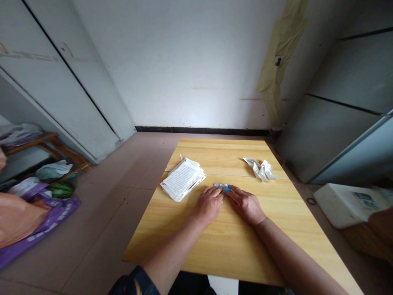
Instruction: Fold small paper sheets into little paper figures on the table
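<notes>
A small blue-and-white piece of paper (225, 187) lies on the wooden table between my hands, partly covered by my fingers. My left hand (210, 202) is on its left side, fingers together and pressed onto the paper. From the right, my right hand (245, 203) grips the other end with its fingers closed. The thumbs and the paper's near edge are mostly hidden. Beyond my left hand sits a stack of printed paper sheets (183, 178), its edges uneven. Crumpled strips of paper (263, 169) lie farther off, beyond my right hand.
The light wooden table (245, 254) has its far edge toward a white wall (190, 61). On the floor at left are a purple bag (61, 215) and a watermelon (61, 189) near a low wooden rack. A white box (340, 205) stands right of the table.
</notes>
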The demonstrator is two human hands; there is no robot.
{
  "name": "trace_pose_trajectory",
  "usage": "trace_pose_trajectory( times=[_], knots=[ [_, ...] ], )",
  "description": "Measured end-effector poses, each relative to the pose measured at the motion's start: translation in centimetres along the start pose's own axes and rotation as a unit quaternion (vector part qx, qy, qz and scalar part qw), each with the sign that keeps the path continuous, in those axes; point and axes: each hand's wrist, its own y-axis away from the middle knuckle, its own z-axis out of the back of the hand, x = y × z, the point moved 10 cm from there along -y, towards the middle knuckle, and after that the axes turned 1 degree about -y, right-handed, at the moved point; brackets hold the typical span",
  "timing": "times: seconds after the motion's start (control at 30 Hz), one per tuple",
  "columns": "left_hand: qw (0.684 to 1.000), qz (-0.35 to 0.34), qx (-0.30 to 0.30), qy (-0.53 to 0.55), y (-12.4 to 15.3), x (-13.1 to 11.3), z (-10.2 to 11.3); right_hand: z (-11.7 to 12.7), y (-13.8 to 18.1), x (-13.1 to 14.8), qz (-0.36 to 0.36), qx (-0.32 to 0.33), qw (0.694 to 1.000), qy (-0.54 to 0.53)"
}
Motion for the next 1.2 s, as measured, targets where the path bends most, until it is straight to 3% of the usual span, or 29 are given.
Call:
trace_pose_trajectory(
  times=[0.23, 0.4, 0.8, 1.2],
  knots=[
    [1.000, 0.013, -0.003, -0.022, 0.0, -0.1, -0.1, -0.1, -0.3, 1.1, 0.024, 0.009, 0.999, 0.028],
    [0.999, 0.034, 0.030, -0.017, 0.4, -0.1, -0.7, -0.3, -0.2, 1.0, 0.010, 0.027, 0.998, 0.049],
    [0.996, -0.028, 0.078, 0.025, 1.3, 0.9, -0.3, -0.2, 0.4, 0.7, 0.036, 0.047, 0.996, 0.064],
    [0.995, -0.037, 0.078, 0.048, 1.6, 1.4, -0.5, 0.8, 1.5, 0.2, 0.070, -0.006, 0.995, 0.068]
  ],
)
